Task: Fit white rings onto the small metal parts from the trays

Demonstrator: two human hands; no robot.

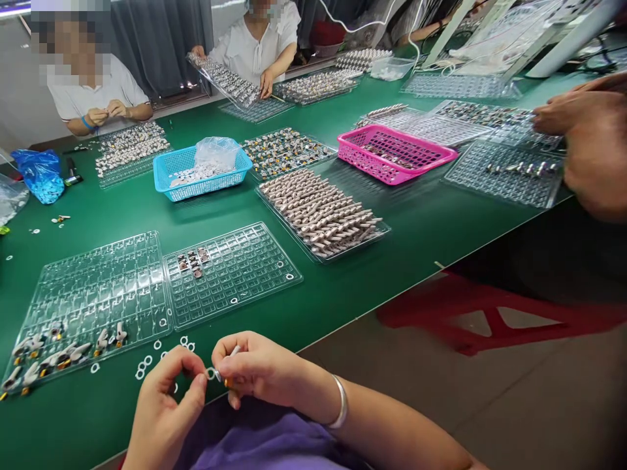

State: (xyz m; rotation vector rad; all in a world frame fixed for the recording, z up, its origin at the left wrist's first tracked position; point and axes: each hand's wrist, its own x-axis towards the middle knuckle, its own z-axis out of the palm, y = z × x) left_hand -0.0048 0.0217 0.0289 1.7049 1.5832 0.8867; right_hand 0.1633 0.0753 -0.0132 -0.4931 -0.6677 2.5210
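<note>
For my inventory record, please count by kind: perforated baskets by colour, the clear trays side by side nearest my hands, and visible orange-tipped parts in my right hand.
Blue basket: 1
Pink basket: 1
Clear trays: 2
Orange-tipped part in right hand: 1
Total: 5

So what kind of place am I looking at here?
Probably a small-parts assembly workshop: clear compartment trays hold small parts on a big green table, people in white tops handle more across it, and your left hand pinches a white ring.
</note>
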